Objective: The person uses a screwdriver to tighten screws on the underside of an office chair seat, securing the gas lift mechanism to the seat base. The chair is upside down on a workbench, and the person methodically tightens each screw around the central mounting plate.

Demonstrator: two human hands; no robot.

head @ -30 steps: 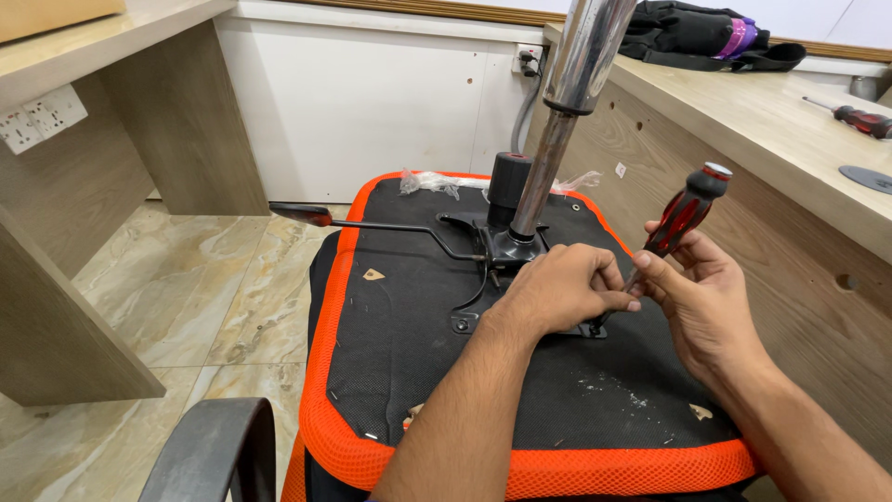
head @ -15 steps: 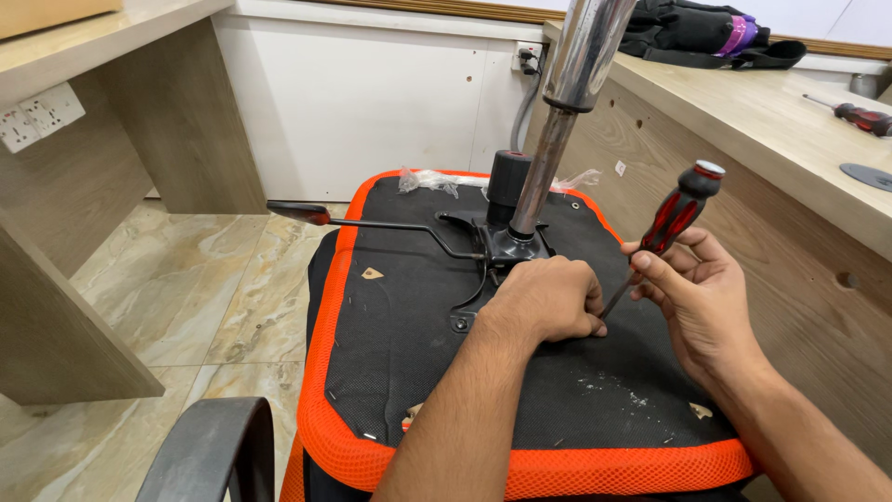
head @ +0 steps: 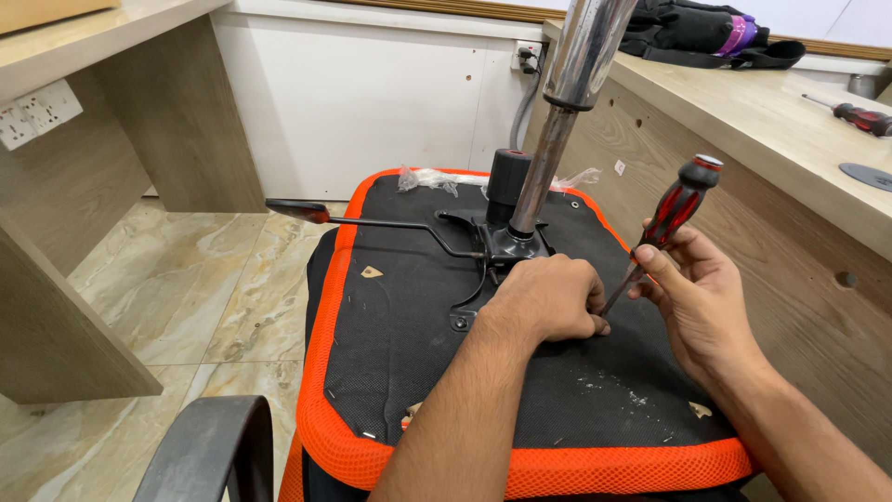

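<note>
Right hand [head: 697,297] grips screwdriver [head: 664,228] — handle up-right, tip down-left; left hand [head: 548,297] curled over plate, grasp unclear.

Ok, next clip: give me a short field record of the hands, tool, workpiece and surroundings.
Setting: overturned chair seat, black underside with orange edge, on a marble-look floor between wooden desks
Left hand: resting closed on the seat beside the metal bracket
Right hand: gripping a screwdriver with a red and black handle, its tip angled down toward the left hand
Centre post: chrome column rising from the bracket
Nearby: second screwdriver on the right desk
</note>
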